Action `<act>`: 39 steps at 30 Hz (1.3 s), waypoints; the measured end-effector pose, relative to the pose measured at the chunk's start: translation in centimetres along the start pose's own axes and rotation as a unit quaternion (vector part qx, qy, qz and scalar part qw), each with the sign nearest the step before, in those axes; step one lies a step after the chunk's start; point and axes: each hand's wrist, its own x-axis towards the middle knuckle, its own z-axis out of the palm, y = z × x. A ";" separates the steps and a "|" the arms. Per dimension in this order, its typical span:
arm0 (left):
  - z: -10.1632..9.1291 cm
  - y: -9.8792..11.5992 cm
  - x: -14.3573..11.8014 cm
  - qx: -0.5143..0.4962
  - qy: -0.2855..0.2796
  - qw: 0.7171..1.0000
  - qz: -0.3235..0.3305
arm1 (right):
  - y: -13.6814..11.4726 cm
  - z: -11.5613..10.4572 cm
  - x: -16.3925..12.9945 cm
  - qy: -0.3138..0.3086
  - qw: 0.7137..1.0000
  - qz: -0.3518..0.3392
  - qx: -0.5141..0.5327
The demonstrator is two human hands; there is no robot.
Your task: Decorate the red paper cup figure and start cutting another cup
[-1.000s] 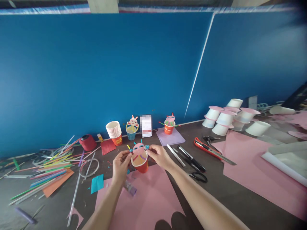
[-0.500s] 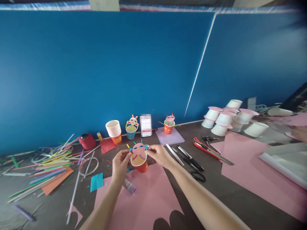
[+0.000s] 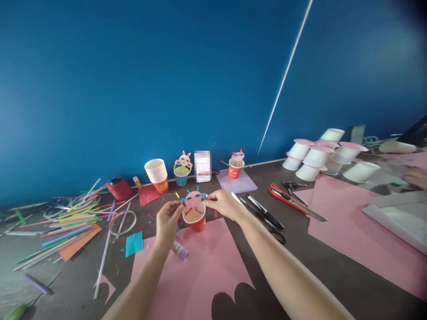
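Held between both hands: while the pink sheet (image 3: 196,271) lies nearest under the forearms, the red paper cup (image 3: 195,217) stands just past it, its mouth tilted toward the camera.
Cup axis: roughly upright, leaning a little toward the person; a pink paper face (image 3: 194,198) rises from the far rim.
Left hand (image 3: 167,221): fingers curled, thumb and forefinger pinched on the left edge of the paper face; the cup lies to its right.
Right hand (image 3: 224,204): fingertips closed on the right edge of the paper face; the cup lies to its left. Both hands are equally near.
Glue stick (image 3: 180,251): one, lying on the pink sheet just below the left hand.
Straws (image 3: 63,229): a loose heap at the left, too many to count.
Scissors and cutters (image 3: 267,215): several tools to the right, near the right forearm.
Finished cups by the blue wall (image 3: 213,89): two, a blue one (image 3: 182,174) and a red one (image 3: 235,167).
Stack of red cups (image 3: 156,174): one stack.
White cups (image 3: 320,155): about eight, far right.
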 end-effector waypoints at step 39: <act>0.0 0.2 -0.4 -0.013 0.003 1.000 -0.017 | 0.6 0.6 -0.9 -0.035 0.991 -0.045 0.119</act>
